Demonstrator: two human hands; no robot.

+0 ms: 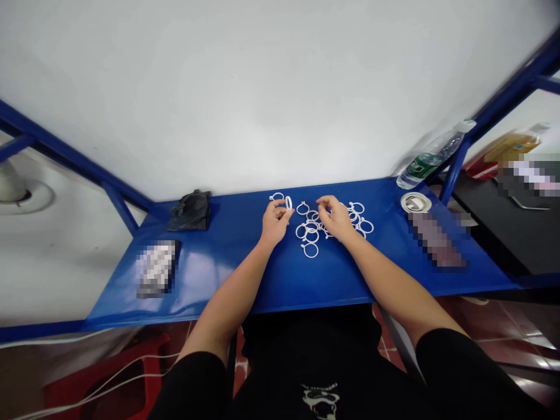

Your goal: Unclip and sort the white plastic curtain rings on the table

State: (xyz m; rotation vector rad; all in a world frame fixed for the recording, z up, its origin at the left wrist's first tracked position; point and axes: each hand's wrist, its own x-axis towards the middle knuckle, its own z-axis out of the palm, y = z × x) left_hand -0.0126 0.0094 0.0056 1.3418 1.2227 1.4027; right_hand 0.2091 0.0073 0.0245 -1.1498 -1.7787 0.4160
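Several white plastic rings (311,232) lie scattered on the blue table (227,274) near its back edge. My left hand (275,221) pinches one white ring (289,203) upright between thumb and fingers. My right hand (336,219) rests with curled fingers on the pile of rings; what its fingertips grip is too small to make out. One more ring (276,197) lies just behind my left hand.
A crumpled black bag (191,211) lies at the back left. A clear water bottle (433,154) leans at the back right beside a round metal lid (415,202). Blue frame bars (503,105) rise at both sides. A white wall stands behind the table.
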